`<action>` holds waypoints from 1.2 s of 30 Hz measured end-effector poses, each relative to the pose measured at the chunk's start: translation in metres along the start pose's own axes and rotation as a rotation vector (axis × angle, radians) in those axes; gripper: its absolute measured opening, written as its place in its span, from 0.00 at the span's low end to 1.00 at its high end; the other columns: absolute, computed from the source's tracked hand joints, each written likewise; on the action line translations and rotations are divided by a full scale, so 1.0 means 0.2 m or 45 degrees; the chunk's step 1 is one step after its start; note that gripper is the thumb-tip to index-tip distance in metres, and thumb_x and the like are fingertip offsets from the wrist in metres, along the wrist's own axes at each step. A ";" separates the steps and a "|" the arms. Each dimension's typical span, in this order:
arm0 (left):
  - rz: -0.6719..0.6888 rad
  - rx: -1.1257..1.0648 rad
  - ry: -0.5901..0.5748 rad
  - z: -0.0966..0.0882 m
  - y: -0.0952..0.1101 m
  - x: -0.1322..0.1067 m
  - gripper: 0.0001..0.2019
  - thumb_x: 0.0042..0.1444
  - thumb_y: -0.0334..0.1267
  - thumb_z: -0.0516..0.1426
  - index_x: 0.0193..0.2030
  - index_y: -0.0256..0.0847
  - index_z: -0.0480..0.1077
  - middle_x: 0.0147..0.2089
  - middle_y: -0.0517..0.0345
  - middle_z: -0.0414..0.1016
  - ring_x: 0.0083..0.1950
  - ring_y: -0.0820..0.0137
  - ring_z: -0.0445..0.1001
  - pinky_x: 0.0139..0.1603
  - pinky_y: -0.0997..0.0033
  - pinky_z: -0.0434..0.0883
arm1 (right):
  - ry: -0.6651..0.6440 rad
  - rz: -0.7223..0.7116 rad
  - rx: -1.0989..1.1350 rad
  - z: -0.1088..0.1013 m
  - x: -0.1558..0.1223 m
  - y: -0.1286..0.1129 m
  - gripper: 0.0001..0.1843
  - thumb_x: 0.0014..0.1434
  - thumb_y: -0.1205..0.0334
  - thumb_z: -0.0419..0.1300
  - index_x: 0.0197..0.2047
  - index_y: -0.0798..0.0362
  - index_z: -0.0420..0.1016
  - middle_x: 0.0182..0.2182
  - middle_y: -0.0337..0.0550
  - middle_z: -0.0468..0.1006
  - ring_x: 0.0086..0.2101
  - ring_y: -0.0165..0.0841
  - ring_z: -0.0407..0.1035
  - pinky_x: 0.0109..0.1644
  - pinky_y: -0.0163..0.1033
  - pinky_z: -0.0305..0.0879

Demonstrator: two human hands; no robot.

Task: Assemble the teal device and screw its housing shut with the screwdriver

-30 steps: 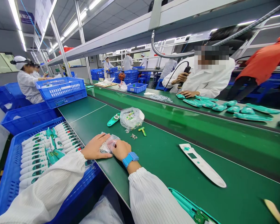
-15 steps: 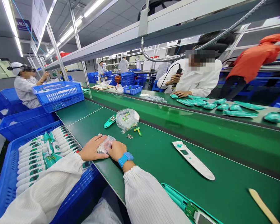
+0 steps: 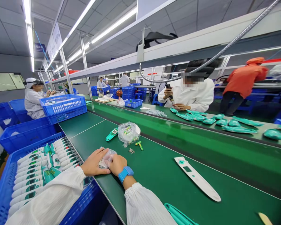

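Note:
My left hand (image 3: pixel 93 162) lies flat, fingers stretched, on a small clear plastic bag (image 3: pixel 107 157) of tiny parts at the near edge of the green table (image 3: pixel 159 168). My right hand (image 3: pixel 117 164), with a blue watch on its wrist, is curled on the other side of the same bag, fingers pinched into it. A white thermometer front shell (image 3: pixel 196 178) lies to the right. Farther back sit a bigger clear bag of parts (image 3: pixel 129 132), a teal circuit board (image 3: pixel 111 134), a small green part (image 3: pixel 139 144) and a few loose bits (image 3: pixel 131 151).
A blue crate (image 3: pixel 4 187) of white and teal thermometers stands at my left, more blue crates (image 3: pixel 63 107) behind it. A teal shell (image 3: pixel 178 215) lies near my right sleeve. Across the belt a person in white works a tool over teal shells (image 3: pixel 201 117). Other workers stand farther off.
The view has tilted upward, so everything sits lower in the picture. Both hands stay on the small bag. The person across has brought the tool down toward the teal shells.

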State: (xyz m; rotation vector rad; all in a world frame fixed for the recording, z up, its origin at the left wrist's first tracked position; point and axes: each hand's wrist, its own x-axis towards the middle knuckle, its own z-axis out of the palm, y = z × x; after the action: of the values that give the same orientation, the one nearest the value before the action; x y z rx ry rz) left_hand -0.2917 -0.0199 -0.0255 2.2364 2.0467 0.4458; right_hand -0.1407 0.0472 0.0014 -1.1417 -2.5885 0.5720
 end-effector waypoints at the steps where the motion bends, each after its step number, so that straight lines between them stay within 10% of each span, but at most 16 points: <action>1: -0.001 -0.006 0.003 0.00 0.00 0.00 0.46 0.43 0.64 0.53 0.64 0.40 0.45 0.64 0.49 0.50 0.65 0.57 0.45 0.63 0.54 0.49 | 0.021 -0.018 0.037 0.00 -0.01 0.01 0.12 0.52 0.53 0.56 0.36 0.45 0.77 0.32 0.41 0.79 0.36 0.36 0.72 0.36 0.34 0.60; 16: 0.008 0.165 0.208 -0.04 -0.13 0.08 0.42 0.41 0.65 0.53 0.61 0.44 0.53 0.64 0.47 0.51 0.64 0.52 0.46 0.61 0.45 0.46 | 0.432 0.141 0.826 0.00 -0.20 0.13 0.10 0.56 0.63 0.47 0.31 0.53 0.69 0.25 0.41 0.74 0.25 0.31 0.71 0.31 0.35 0.67; 22: 0.064 0.237 0.727 -0.03 -0.12 0.01 0.24 0.54 0.52 0.49 0.54 0.42 0.60 0.57 0.46 0.61 0.59 0.56 0.58 0.59 0.47 0.51 | 0.404 0.196 1.174 -0.08 -0.56 0.05 0.05 0.50 0.62 0.55 0.29 0.54 0.68 0.21 0.37 0.71 0.23 0.29 0.71 0.26 0.31 0.66; 28: 0.346 -0.127 0.781 -0.01 0.37 0.02 0.14 0.57 0.43 0.48 0.49 0.44 0.62 0.51 0.53 0.65 0.56 0.62 0.61 0.58 0.56 0.57 | 0.552 0.339 1.572 -0.26 -1.04 0.18 0.12 0.48 0.58 0.60 0.35 0.55 0.71 0.23 0.38 0.73 0.23 0.27 0.69 0.25 0.31 0.65; 36: 0.786 -0.476 -0.031 0.15 1.10 0.10 0.30 0.51 0.55 0.52 0.57 0.40 0.56 0.57 0.49 0.59 0.58 0.61 0.56 0.59 0.60 0.56 | 1.044 0.676 1.807 -0.55 -1.36 0.63 0.19 0.34 0.59 0.71 0.31 0.54 0.73 0.25 0.40 0.77 0.26 0.27 0.71 0.29 0.28 0.67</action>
State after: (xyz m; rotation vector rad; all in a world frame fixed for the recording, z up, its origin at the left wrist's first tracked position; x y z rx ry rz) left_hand -0.0704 -0.0202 0.0042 2.5472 1.0931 0.7574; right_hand 0.1618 -0.0516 0.0230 -1.0530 -0.7386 1.3245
